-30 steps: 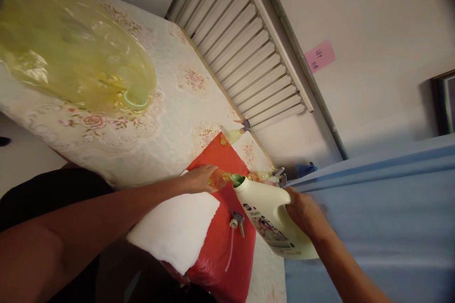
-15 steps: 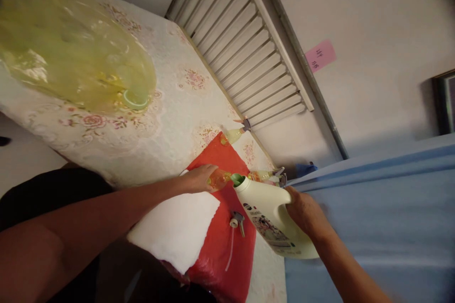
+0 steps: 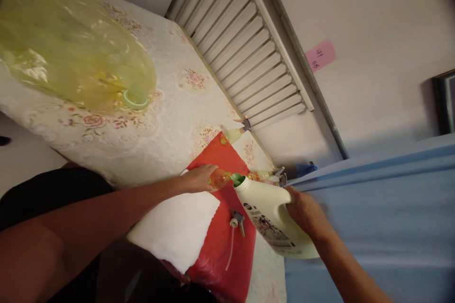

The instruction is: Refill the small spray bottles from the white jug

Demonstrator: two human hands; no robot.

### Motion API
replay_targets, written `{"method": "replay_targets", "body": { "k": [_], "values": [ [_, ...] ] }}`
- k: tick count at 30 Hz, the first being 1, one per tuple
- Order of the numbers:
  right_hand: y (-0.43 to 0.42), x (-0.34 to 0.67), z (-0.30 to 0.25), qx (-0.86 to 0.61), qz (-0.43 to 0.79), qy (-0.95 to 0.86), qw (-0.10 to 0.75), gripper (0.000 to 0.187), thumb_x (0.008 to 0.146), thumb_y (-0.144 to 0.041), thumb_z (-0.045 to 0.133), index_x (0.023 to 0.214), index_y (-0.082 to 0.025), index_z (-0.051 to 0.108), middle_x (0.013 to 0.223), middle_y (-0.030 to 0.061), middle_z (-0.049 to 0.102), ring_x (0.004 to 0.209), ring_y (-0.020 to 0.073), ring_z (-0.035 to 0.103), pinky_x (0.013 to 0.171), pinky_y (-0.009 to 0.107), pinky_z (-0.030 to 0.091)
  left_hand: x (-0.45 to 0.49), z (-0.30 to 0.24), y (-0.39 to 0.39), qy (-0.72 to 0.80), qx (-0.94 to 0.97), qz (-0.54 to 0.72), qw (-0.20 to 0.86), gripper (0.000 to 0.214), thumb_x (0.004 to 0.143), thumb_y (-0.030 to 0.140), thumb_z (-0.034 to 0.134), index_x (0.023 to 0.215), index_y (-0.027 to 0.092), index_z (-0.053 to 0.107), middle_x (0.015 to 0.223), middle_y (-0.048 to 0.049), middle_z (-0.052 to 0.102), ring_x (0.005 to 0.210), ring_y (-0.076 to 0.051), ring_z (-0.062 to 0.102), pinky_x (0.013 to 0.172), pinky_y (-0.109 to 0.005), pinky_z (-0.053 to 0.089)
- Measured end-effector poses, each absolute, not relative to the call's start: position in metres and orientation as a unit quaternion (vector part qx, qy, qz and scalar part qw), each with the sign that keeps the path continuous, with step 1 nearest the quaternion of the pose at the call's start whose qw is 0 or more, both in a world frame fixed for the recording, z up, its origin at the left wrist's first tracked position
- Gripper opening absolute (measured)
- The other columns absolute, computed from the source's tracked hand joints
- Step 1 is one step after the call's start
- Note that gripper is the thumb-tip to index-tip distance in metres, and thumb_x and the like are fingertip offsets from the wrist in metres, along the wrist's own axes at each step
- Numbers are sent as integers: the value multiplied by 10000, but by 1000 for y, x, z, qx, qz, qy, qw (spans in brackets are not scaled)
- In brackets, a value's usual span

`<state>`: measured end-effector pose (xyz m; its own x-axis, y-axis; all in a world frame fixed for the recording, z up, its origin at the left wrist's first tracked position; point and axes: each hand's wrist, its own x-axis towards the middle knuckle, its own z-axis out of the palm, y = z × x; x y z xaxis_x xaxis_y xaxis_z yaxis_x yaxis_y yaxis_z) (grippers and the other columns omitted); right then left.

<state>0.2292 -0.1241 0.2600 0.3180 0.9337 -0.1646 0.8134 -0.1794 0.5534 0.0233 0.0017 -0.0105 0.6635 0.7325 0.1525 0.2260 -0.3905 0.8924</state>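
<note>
My left hand (image 3: 202,178) is closed round a small clear spray bottle (image 3: 219,179) that has no spray head on it. Its mouth meets the green spout of a large cream detergent jug (image 3: 275,220). The jug is tilted toward the bottle, and my right hand (image 3: 304,212) grips its handle. Whether liquid is flowing between them is too small to make out. A grey trigger spray head (image 3: 237,221) with its thin tube lies on the red plastic sheet (image 3: 227,251). White paper (image 3: 177,227) lies under my left forearm.
Behind the bottle stand one spray bottle (image 3: 233,136) and, nearer the jug, more spray bottles (image 3: 261,175). A yellow plastic bag (image 3: 71,52) covers the left of the floral tablecloth (image 3: 170,123). A metal rack (image 3: 245,42) borders the back; a blue curtain (image 3: 373,218) hangs at right.
</note>
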Motion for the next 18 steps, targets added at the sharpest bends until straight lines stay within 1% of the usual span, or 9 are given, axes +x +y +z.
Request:
{"method": "replay_targets", "body": {
  "k": [6, 10, 15, 18],
  "values": [
    [-124, 228, 260, 760, 111, 571, 290, 379, 796, -62, 461, 1119, -167, 629, 878, 127, 752, 792, 218, 682, 638, 268, 311, 22, -9, 2, 294, 790, 279, 459, 731, 713, 462, 715, 1342, 194, 457, 1345, -115, 561, 1233, -314, 531, 981, -343, 445],
    [-123, 226, 261, 763, 109, 567, 291, 365, 797, -67, 455, 1098, -165, 636, 878, 119, 751, 797, 213, 680, 637, 265, 312, 20, -7, 1, 294, 792, 278, 457, 693, 722, 476, 710, 1314, 199, 480, 1328, -109, 571, 1215, -309, 541, 963, -338, 452],
    [-123, 225, 261, 763, 111, 566, 292, 367, 791, -67, 452, 1092, -170, 635, 878, 119, 752, 788, 212, 683, 626, 267, 299, 20, -7, 0, 301, 786, 287, 458, 728, 716, 506, 703, 1334, 199, 470, 1328, -114, 573, 1220, -314, 544, 976, -349, 454],
    [-123, 227, 260, 762, 116, 565, 294, 378, 789, -58, 453, 1101, -174, 633, 883, 122, 755, 787, 214, 686, 629, 270, 297, 21, -9, 1, 303, 785, 282, 461, 729, 697, 502, 710, 1331, 227, 476, 1329, -102, 579, 1232, -321, 541, 979, -347, 455]
  ]
}}
